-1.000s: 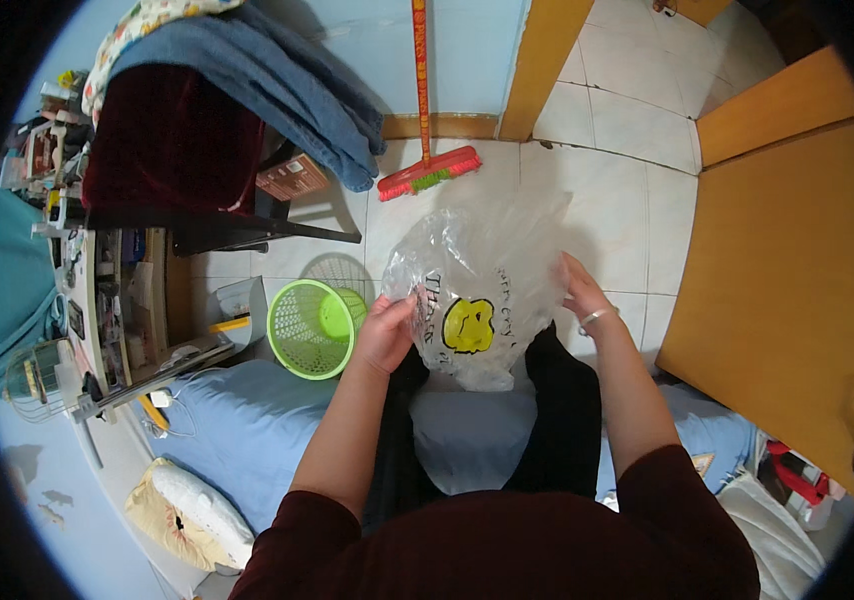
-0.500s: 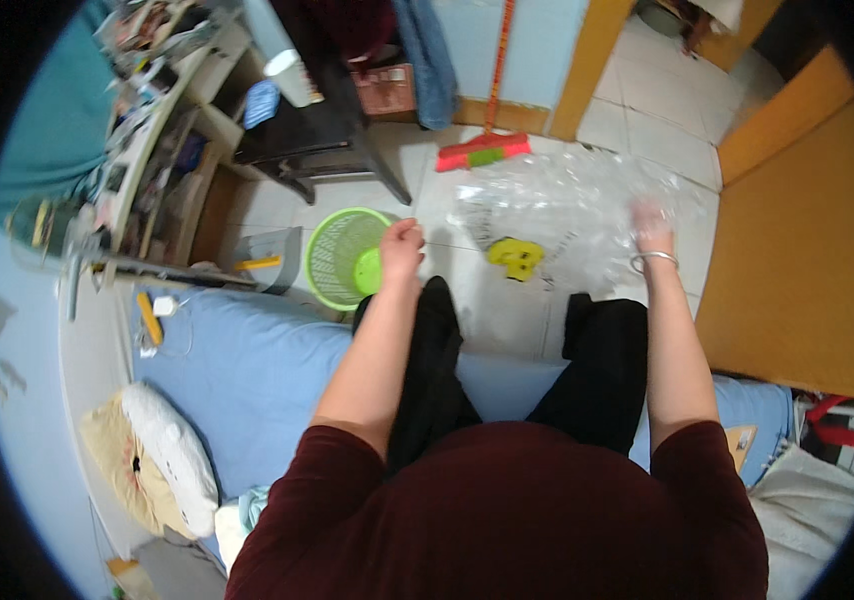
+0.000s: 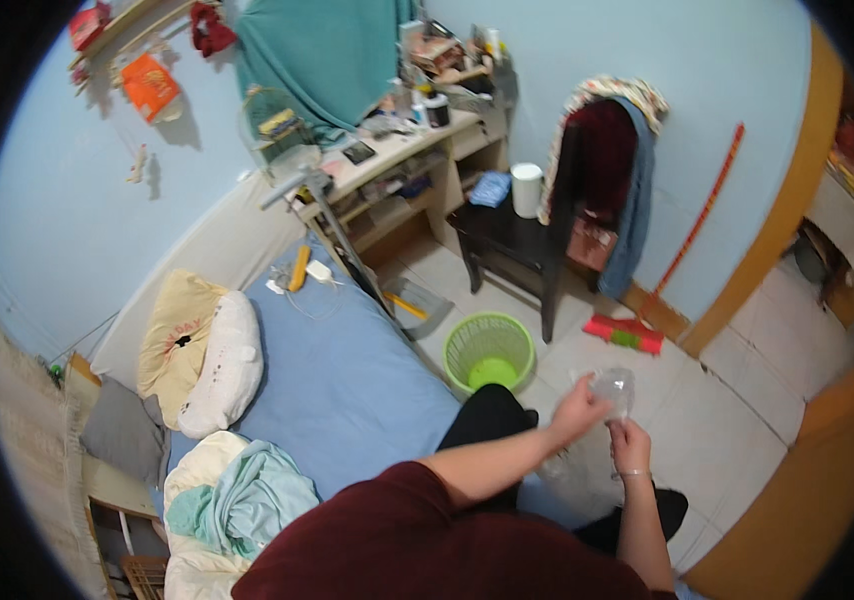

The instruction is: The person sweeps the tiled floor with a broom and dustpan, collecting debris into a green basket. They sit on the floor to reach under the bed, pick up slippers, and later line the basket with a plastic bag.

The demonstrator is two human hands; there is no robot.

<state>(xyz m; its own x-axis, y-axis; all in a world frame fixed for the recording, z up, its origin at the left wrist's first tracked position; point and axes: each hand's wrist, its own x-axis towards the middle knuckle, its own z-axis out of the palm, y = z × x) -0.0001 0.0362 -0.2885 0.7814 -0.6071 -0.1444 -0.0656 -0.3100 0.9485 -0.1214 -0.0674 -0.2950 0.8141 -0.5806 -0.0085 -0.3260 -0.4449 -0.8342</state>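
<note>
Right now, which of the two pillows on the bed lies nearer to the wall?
The yellow pillow lies against the wall; the white pillow rests beside it, toward the blue sheet.

One view only: a head-worn fisheye camera, looking down and forward from above the seated person's chest, forearms entering from the lower edge. It faces across the bed [image 3: 347, 380] toward the desk [image 3: 397, 160] and the blue wall [image 3: 77, 220], with the tiled floor [image 3: 727, 400] to the right. Hands are close, the desk and chair [image 3: 527, 240] further off; edges bend and go black at the rim.
</note>
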